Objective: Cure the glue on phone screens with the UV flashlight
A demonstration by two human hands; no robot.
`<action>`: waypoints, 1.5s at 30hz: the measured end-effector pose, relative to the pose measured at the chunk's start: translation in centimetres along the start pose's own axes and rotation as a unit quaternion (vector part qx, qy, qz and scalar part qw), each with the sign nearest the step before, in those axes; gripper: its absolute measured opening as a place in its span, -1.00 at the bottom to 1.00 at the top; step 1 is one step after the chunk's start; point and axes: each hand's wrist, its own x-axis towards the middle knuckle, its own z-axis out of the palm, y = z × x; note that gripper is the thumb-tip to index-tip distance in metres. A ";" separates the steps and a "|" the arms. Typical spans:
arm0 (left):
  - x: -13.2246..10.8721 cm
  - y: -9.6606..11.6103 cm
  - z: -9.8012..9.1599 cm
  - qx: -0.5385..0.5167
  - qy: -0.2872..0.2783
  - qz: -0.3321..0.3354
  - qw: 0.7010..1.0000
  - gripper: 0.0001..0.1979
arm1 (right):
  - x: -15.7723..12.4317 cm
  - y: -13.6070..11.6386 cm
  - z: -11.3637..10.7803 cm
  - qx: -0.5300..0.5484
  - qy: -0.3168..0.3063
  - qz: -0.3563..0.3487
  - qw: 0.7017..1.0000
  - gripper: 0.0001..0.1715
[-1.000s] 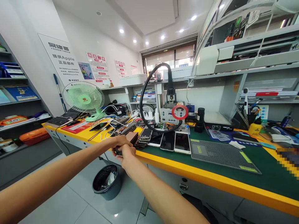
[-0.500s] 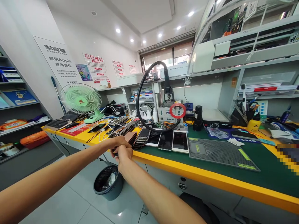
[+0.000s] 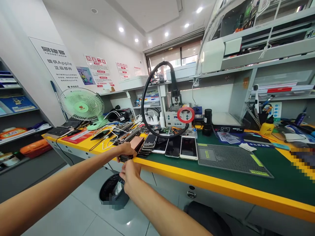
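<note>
A stack of flat, dark-edged phones or phone screens [image 3: 136,143], its top one pinkish-gold, sits at the bench's front edge. My left hand [image 3: 127,149] is closed around the near left end of this stack. Just below, in front of the bench edge, my right hand [image 3: 131,169] has its fingers curled; whatever lies in them is hidden. Right beside the gold-topped stack stands another stack of dark phones [image 3: 149,140]. Further right lie a white-framed phone [image 3: 189,147], a black phone [image 3: 173,146] and a second white-edged phone [image 3: 160,144].
Under the hands a dark waste bin [image 3: 114,190] stands on the floor. A black hose [image 3: 142,108] loops over the bench in front of a soldering or hot-air station [image 3: 172,118]. A grey perforated mat [image 3: 231,160] lies right, a green fan [image 3: 82,104] stands left.
My right hand has come down and slightly away from the stack, while my left hand stays on it. More of the gold top shows. The view has shifted slightly.
</note>
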 end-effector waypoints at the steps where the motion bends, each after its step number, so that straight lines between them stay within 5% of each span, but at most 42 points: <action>1: 0.2 -0.1 0.0 -0.003 0.008 0.002 1.000 -0.49 | -0.7 -0.1 -0.5 -0.031 -0.007 0.015 0.999 -0.60; 4: 0.7 -0.4 0.0 -0.018 0.022 0.011 1.000 -0.47 | -2.6 -1.5 -3.5 -0.138 0.002 -0.006 0.990 -0.61; 7: 0.8 -1.0 -0.1 -0.043 0.015 0.029 0.999 -0.51 | -3.5 -4.7 -8.1 -0.269 0.044 -0.122 0.954 -0.63; 12: -0.3 -2.1 -0.6 -0.084 -0.034 0.085 0.992 -0.41 | -2.0 -10.2 -14.6 -0.536 0.063 -0.266 0.799 -0.55; 17: -1.2 -4.1 0.0 -0.091 -0.011 0.136 0.986 0.05 | 0.1 -10.9 -15.5 -0.702 -0.008 -0.293 0.649 -0.53; 21: -0.5 -5.3 1.4 -0.077 0.053 0.172 0.981 0.09 | 0.7 -10.0 -14.4 -0.748 -0.013 -0.317 0.583 -0.55; 29: 1.5 -6.0 2.6 -0.078 0.129 0.219 0.964 0.02 | 1.6 -10.0 -13.0 -0.780 -0.027 -0.316 0.540 -0.59; 45: 3.2 -7.5 3.2 -0.084 0.180 0.278 0.940 -0.28 | 1.4 -11.1 -12.8 -0.776 -0.067 -0.315 0.542 -0.52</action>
